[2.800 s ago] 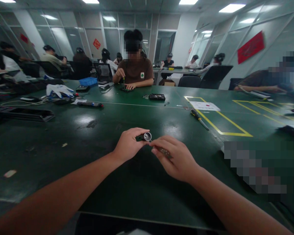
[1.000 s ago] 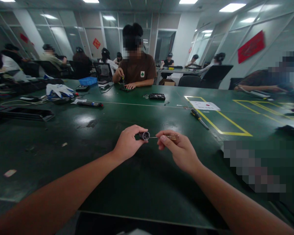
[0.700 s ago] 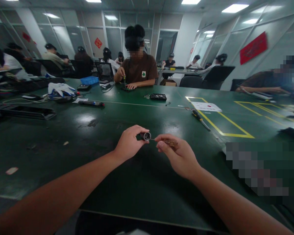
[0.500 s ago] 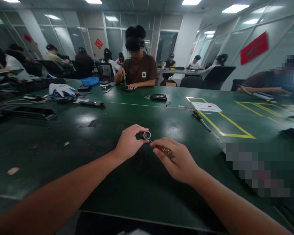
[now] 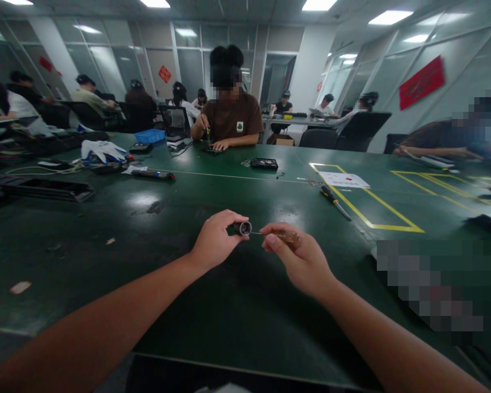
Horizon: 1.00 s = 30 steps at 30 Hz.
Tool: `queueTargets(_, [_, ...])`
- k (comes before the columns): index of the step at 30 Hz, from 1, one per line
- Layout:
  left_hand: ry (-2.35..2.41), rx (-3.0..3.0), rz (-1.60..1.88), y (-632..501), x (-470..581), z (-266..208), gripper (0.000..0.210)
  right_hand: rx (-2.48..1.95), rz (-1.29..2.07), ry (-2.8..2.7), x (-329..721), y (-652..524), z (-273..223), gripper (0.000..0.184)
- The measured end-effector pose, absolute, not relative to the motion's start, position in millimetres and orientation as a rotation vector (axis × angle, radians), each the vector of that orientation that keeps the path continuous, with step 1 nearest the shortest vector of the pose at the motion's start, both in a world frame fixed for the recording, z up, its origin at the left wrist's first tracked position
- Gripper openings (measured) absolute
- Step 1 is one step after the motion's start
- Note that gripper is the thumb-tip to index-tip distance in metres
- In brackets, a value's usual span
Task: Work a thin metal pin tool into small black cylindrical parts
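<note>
Between the thumb and fingers of my left hand (image 5: pixel 215 238) is a small dark cylinder with a silvery rim (image 5: pixel 244 228), its hollow end turned toward me. What sits inside that end is too small to make out. My right hand (image 5: pixel 305 259) is closed around the clear amber handle of a screwdriver (image 5: pixel 288 236). The thin metal shaft points left and reaches the rim's right side; whether its tip touches cannot be told. Both hands are above the green table (image 5: pixel 229 316).
A yellow-and-black screwdriver (image 5: pixel 335 202) lies to the right, near a white paper (image 5: pixel 343 179) and yellow tape. Farther off are a black device (image 5: pixel 264 163), white gloves (image 5: pixel 102 152) and a blue basket (image 5: pixel 150 136). A person (image 5: pixel 233 117) works opposite; a pixelated object lies at right.
My right hand has moved right and turned, so the screwdriver shaft now lies nearly level and more of it shows. My left hand and the cylinder have barely moved.
</note>
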<state>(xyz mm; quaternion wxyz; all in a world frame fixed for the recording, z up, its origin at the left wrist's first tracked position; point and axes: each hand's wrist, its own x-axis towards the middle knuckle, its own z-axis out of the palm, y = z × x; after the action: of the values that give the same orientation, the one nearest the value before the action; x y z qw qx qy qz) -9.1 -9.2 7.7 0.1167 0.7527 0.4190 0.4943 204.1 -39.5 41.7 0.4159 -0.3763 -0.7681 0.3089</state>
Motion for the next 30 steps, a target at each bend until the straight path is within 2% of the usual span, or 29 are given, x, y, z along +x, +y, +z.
queueTargets(3, [1.217, 2.176, 1.47, -8.7, -10.1, 6.9, 0.037, -0.823, 0.528, -2.215, 202.0, -48.9, 46.4, 0.019])
queueTargets(6, [1.207, 2.175, 1.483, -8.4, -10.3, 7.0, 0.036, -0.766, 0.484, -2.295, 201.1, -52.8, 48.5, 0.021])
queueTargets(8, [1.204, 2.183, 1.481, -8.8, -9.9, 7.7, 0.035, -0.814, 0.602, -2.203, 201.7, -50.5, 47.2, 0.02])
queueTargets(13, [1.213, 2.208, 1.46, -11.2, -7.7, 9.4, 0.038, -0.843, 1.157, -1.631, 204.2, -32.0, 39.6, 0.022])
queueTargets(19, [1.229, 2.209, 1.447, -10.8, -7.9, 8.3, 0.038, -0.873, 1.299, -1.372, 204.2, -20.3, 33.3, 0.026])
queueTargets(22, [1.233, 2.207, 1.459, -9.1, -9.5, 7.5, 0.038, -0.902, 1.162, -1.541, 204.7, -25.1, 33.1, 0.026])
queueTargets(30, [1.249, 2.184, 1.483, -7.8, -11.3, 7.8, 0.036, -0.787, 0.449, -2.207, 204.8, -45.3, 44.9, 0.019])
